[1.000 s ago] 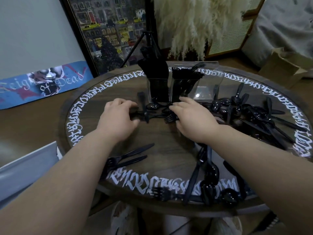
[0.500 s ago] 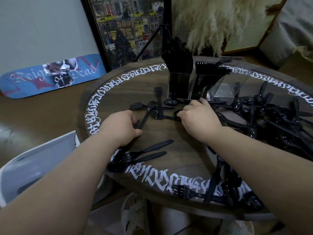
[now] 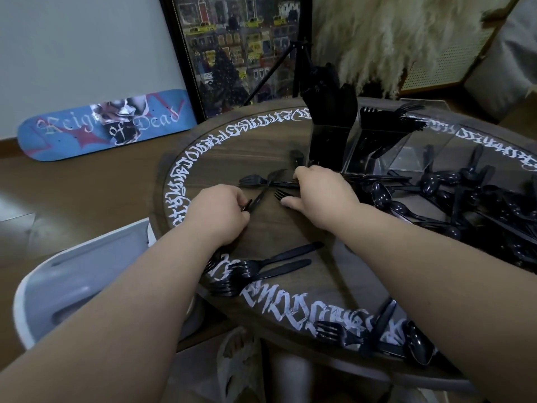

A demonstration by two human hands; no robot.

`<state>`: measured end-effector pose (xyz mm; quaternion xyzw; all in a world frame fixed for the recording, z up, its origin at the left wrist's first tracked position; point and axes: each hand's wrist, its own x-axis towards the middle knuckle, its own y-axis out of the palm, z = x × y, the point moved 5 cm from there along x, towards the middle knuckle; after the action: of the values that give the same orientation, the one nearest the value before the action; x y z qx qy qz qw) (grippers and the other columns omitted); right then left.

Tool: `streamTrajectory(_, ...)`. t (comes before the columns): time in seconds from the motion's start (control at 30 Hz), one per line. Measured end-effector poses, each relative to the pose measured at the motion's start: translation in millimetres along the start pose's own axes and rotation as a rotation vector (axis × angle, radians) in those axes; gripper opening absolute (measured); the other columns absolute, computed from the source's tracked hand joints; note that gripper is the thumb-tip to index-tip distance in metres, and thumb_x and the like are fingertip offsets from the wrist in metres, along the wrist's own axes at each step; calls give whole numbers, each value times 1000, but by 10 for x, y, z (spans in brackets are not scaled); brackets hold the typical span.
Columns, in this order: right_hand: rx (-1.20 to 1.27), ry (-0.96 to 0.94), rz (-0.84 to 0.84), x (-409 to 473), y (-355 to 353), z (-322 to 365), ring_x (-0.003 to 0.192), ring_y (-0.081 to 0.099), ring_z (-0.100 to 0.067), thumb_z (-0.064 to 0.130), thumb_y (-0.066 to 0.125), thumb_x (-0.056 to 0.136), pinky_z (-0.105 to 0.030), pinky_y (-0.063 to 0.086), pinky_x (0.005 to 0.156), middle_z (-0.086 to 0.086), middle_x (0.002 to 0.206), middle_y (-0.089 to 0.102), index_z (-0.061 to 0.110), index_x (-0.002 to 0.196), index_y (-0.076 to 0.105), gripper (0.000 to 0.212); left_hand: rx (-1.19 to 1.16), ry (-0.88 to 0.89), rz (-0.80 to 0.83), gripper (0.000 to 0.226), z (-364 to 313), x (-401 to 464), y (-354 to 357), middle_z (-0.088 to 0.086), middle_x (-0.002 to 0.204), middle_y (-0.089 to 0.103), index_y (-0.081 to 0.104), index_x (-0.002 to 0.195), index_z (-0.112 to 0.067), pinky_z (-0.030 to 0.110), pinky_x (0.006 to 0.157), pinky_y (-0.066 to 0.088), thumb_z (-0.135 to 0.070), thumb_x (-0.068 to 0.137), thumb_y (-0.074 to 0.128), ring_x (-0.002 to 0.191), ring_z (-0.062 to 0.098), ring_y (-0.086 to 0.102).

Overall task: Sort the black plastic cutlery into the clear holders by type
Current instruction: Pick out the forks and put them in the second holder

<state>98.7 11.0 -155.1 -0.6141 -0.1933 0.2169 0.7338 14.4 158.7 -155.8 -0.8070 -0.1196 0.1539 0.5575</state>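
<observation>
Black plastic cutlery lies over a round wooden table (image 3: pixel 290 228). My left hand (image 3: pixel 220 213) grips the handle of a black fork (image 3: pixel 266 189) that slants up to the right. My right hand (image 3: pixel 322 196) lies just right of it, fingers curled over the handles of two forks (image 3: pixel 252 180) that lie flat, thumb stretched out. Behind my hands stand the clear holders: one packed with knives (image 3: pixel 331 135), one with forks (image 3: pixel 377 132), and a third clear holder (image 3: pixel 412 158) whose contents I cannot make out.
A heap of spoons (image 3: pixel 465 199) covers the table's right side. More forks (image 3: pixel 255 269) lie near the front left, others with a spoon (image 3: pixel 418 344) at the front edge. A grey chair (image 3: pixel 72 280) stands left, a skateboard deck (image 3: pixel 107 123) against the wall.
My left hand has drawn back to the near left and taken a fork by its handle. My right hand has shifted left onto the forks in front of the holders.
</observation>
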Motion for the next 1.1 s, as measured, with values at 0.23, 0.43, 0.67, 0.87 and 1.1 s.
streamTrajectory(0.23, 65, 106, 36, -17, -29, -144, 102, 57, -32, 37, 68, 85, -35, 47, 81, -10, 108, 59, 11, 120, 50, 48, -43, -13, 49, 13, 17, 14, 43, -4, 92, 66, 60, 81, -28, 31, 83, 50, -29, 80, 73, 94, 20, 60)
streamTrajectory(0.43, 184, 241, 75, -80, -1, -270, 104, 58, -30, 35, 71, 82, -34, 48, 84, -9, 106, 64, 10, 125, 49, 54, -26, -3, 57, 11, -32, 47, 100, -4, 98, 64, 66, 95, -25, 28, 83, 49, -27, 84, 69, 98, 21, 59)
streamTrajectory(0.67, 293, 310, 168, -141, 59, -343, 85, 60, -28, 22, 67, 84, -32, 50, 72, -10, 87, 65, 6, 84, 64, 16, -9, 12, 42, 5, -83, 50, 83, 0, 93, 64, 59, 85, -24, 28, 77, 46, -21, 88, 60, 93, 24, 59)
streamTrajectory(0.87, 268, 328, 190, -212, 100, -404, 82, 60, -28, 23, 59, 89, -28, 43, 64, -10, 87, 64, 8, 87, 65, 16, -57, 44, -52, 2, -149, 12, -31, 0, 95, 65, 59, 89, -25, 28, 77, 42, -26, 89, 61, 96, 25, 58)
streamTrajectory(1.1, 241, 256, 153, -289, 31, -391, 88, 59, -28, 36, 68, 83, -30, 46, 70, -6, 90, 63, 12, 94, 63, 26, -65, 73, -80, 9, -257, -38, -71, -2, 97, 67, 66, 97, -24, 29, 80, 44, -27, 89, 62, 97, 24, 59)
